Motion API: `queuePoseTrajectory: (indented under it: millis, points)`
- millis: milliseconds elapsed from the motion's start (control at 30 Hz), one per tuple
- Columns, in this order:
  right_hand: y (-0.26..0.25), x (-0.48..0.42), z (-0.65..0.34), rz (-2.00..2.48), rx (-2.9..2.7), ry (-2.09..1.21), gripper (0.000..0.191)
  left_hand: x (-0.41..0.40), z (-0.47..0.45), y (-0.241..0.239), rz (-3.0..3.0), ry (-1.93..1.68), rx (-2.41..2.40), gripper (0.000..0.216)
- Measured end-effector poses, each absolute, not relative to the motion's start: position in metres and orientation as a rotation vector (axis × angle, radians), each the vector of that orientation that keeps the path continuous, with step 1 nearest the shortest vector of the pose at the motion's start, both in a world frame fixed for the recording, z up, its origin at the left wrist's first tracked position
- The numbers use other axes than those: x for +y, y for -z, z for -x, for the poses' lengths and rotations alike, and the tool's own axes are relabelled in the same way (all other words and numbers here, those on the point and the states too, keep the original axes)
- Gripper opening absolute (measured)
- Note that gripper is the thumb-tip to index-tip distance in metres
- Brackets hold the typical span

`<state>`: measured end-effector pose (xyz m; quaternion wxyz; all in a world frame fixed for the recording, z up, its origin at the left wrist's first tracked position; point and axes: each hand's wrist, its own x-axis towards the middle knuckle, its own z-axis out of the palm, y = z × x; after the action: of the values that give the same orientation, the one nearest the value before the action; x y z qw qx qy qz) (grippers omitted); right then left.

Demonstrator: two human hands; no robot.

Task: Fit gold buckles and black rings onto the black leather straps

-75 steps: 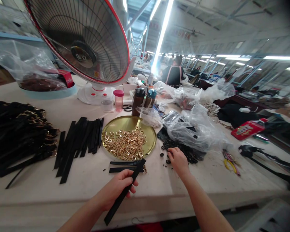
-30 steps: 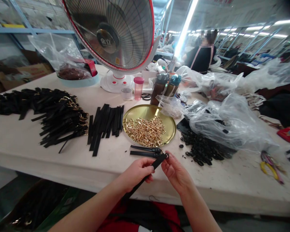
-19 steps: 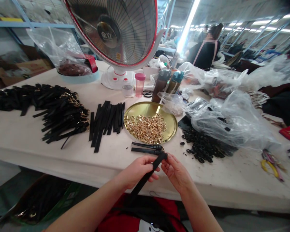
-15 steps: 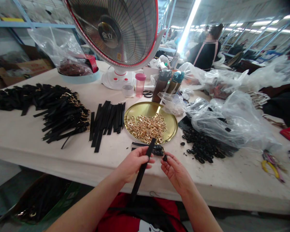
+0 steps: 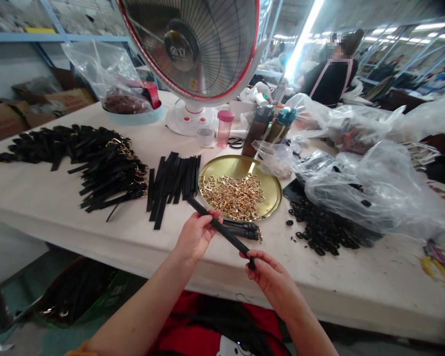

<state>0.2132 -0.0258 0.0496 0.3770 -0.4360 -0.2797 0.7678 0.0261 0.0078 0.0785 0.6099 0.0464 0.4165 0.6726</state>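
A black strap (image 5: 228,234) runs slantwise between my hands, above the table's front edge. My left hand (image 5: 198,235) pinches it near its middle. At its lower end, my right hand (image 5: 265,269) is closed on the strap tip together with a small black loop (image 5: 251,263), partly hidden by the fingers. Just beyond my hands lie a few finished-looking straps (image 5: 241,230) with gold buckles. Behind them, a round gold tray (image 5: 270,198) bears a heap of gold buckles (image 5: 237,195). To the right is a pile of black loops (image 5: 322,232).
Flat black straps (image 5: 166,183) lie left of the tray, with a large heap of buckled straps (image 5: 107,168) farther left. A fan heater (image 5: 193,49), bottles (image 5: 257,131) and plastic bags (image 5: 367,188) stand behind. Pliers (image 5: 437,267) lie at right. A person (image 5: 330,79) is in the background.
The strap has swung from pointing up and away to slanting down rightward. Its lower end is now at my right hand, which has brought the small loop to it. The view has shifted slightly left.
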Motion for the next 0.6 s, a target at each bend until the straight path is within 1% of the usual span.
queuePoseTrajectory:
  millis: [100, 167, 267, 367, 467, 600]
  points:
    - [-0.045, -0.013, -0.224, 1.159, -0.638, -1.836, 0.025, -0.007, -0.024, -0.078, -0.401, -1.402, 0.992, 0.021]
    - [-0.044, -0.005, -0.233, 1.182, -0.612, -1.765, 0.026, -0.018, -0.021, -0.079, -0.575, -1.209, 0.973, 0.025]
    - [-0.045, 0.0, -0.24, 1.178, -0.613, -1.742, 0.027, -0.029, -0.019, -0.079, -0.563, -0.9, 0.86, 0.027]
    - [-0.048, -0.003, -0.236, 1.179, -0.677, -1.798, 0.025, -0.031, -0.025, -0.076, -0.502, -0.712, 0.772, 0.033]
    - [-0.05, -0.006, -0.23, 1.187, -0.726, -1.832, 0.024, -0.029, -0.037, -0.07, -0.603, -0.598, 0.762, 0.034]
    - [-0.048, -0.006, -0.229, 1.098, -0.576, -1.852, 0.024, -0.027, -0.05, -0.066, -0.831, -0.661, 0.922, 0.025]
